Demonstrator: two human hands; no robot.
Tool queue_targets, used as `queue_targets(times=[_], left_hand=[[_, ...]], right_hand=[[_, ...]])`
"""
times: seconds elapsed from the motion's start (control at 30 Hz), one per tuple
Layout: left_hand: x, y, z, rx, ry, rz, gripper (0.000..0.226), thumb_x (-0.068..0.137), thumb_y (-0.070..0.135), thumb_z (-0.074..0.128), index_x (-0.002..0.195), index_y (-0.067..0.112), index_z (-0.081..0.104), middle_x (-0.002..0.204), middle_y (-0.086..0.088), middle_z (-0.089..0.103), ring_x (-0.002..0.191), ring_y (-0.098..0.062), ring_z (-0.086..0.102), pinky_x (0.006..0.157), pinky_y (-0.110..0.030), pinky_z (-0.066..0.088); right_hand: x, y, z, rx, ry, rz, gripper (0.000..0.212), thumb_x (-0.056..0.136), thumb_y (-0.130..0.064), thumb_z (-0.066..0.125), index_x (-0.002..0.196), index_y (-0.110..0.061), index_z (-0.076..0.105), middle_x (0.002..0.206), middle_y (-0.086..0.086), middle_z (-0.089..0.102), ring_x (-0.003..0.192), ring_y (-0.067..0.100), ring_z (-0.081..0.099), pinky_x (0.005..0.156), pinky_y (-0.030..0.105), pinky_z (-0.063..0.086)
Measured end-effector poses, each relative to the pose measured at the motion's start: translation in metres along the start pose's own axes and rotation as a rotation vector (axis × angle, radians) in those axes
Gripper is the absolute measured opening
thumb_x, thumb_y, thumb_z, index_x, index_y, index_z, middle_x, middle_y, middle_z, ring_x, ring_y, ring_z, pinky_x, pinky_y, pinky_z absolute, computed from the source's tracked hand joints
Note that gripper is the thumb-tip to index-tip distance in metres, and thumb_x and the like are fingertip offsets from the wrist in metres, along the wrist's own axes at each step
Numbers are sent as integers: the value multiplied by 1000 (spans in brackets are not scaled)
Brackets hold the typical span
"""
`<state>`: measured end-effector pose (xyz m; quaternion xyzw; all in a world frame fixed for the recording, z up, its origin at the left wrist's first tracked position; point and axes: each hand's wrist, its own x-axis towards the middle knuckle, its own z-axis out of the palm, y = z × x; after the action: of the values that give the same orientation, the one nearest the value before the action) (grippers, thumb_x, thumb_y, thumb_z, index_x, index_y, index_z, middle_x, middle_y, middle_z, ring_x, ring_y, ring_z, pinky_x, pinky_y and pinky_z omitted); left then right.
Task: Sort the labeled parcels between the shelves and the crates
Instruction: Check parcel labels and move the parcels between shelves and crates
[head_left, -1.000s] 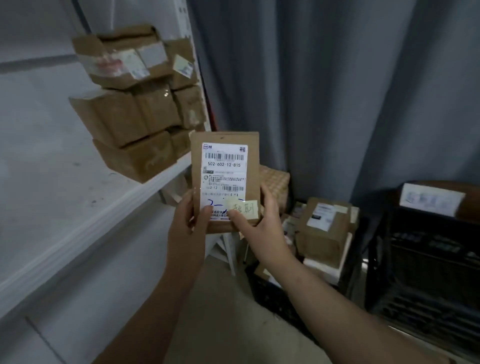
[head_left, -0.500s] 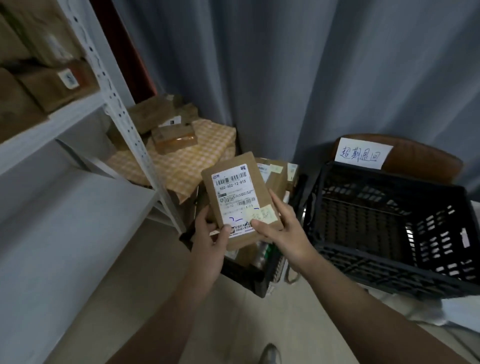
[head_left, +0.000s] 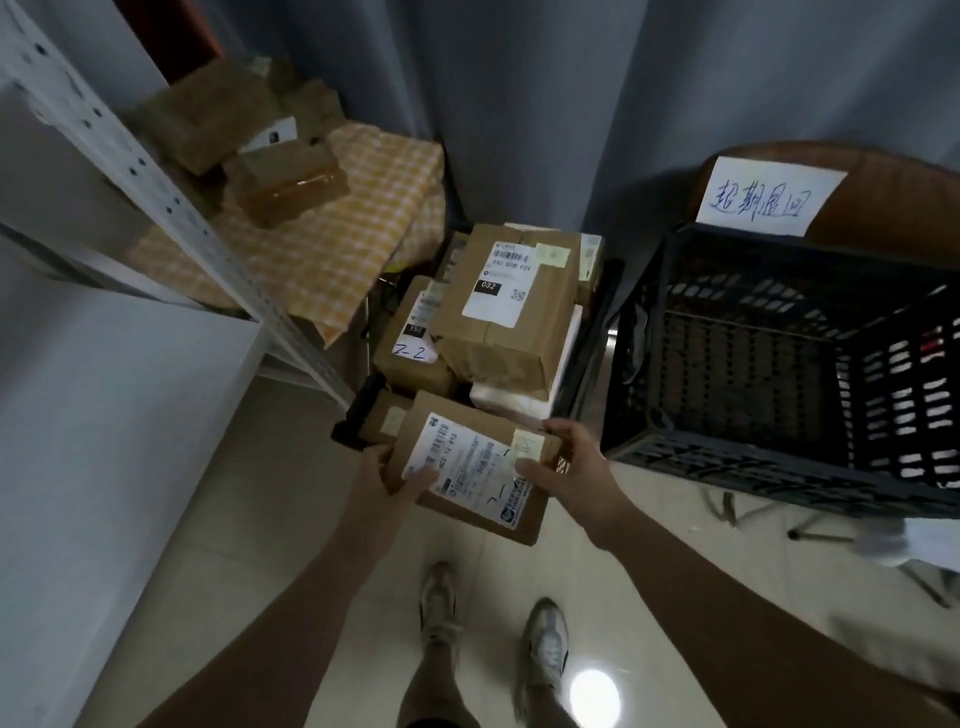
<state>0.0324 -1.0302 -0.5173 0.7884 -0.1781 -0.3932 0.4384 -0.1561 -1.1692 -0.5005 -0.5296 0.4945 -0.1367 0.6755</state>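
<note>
Flat parcel (head_left: 470, 467) held above the floor (head_left: 291, 519), left hand (head_left: 387, 470) gripping its left end, thumb on the label (head_left: 457, 447), right hand (head_left: 582, 467) pinching its right end, just before a crate (head_left: 357, 418) full of parcels (head_left: 509, 306), empty crate (head_left: 753, 462) to the right.

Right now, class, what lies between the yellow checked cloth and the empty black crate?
In the head view, a low black crate heaped with cardboard parcels stands there.
</note>
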Motion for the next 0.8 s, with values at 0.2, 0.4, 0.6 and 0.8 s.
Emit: queue_targets(times=[0.2, 0.4, 0.6, 0.8], left_hand=[[61, -31, 10, 189, -72, -31, 44, 88, 29, 65, 124, 12, 45, 92, 16, 59, 85, -6, 62, 60, -14, 42], [117, -36, 28, 417, -278, 24, 40, 93, 30, 59, 123, 8, 43, 109, 0, 59, 106, -24, 59, 79, -29, 45], [129, -51, 35, 447, -283, 34, 38, 92, 32, 59, 120, 9, 48, 119, -8, 61, 110, -27, 57, 82, -31, 44], [122, -44, 32, 570, -201, 330, 57, 87, 24, 65, 136, 15, 37, 125, -10, 48, 113, -21, 51, 88, -38, 51]], right_hand=[[41, 41, 37, 55, 265, 141, 53, 80, -16, 76, 119, -24, 41, 109, -3, 58, 84, 8, 63, 56, 21, 55], [87, 51, 33, -143, 296, 163, 70, 80, -11, 73, 138, -17, 35, 122, 7, 56, 106, 25, 60, 83, 46, 56], [93, 69, 32, -233, 332, 153, 81, 81, -16, 73, 145, -26, 25, 117, 1, 55, 104, 22, 59, 81, 44, 57], [83, 75, 36, -484, 382, 66, 76, 84, -31, 70, 145, -27, 25, 129, 5, 49, 112, 25, 55, 87, 46, 53]])
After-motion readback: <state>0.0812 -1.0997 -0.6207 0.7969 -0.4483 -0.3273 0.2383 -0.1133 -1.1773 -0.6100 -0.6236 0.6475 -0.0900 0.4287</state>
